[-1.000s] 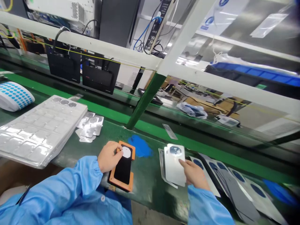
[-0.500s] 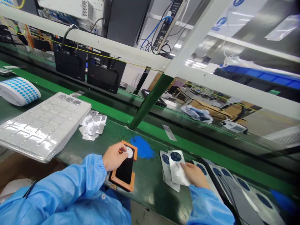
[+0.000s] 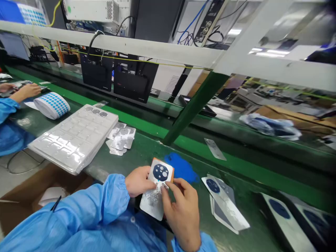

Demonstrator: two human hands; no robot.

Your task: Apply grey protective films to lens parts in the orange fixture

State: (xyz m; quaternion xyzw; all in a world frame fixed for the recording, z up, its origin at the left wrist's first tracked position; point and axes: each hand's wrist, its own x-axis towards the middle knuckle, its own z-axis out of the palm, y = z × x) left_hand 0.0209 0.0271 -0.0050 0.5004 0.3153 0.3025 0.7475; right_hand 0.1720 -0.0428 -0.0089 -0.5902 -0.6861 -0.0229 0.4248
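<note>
A silvery sheet with a dark round camera pattern (image 3: 154,196) lies over the orange-edged holder (image 3: 172,175), hiding most of it and the black phone-like piece. My left hand (image 3: 139,181) pinches the sheet's left edge, its thumb on the surface below the dark circle. From the right, my right hand (image 3: 182,206) grips the same sheet with thumb and fingertips near its middle. Several similar sheets (image 3: 225,201) lie fanned out on the green bench to the right of my right hand.
Stacked clear trays (image 3: 76,136) stand at left, beside loose silvery pieces (image 3: 122,139) and a dotted sticker roll (image 3: 52,105). A blue patch (image 3: 182,167) lies behind the holder. Another person's hands (image 3: 26,91) work at far left. A green post (image 3: 195,108) rises behind; phone-shaped panels (image 3: 288,224) lie right.
My right hand has brought a sheet from the pile leftward onto the holder. My left hand has moved from the white disc to the sheet's edge. The view has shifted left.
</note>
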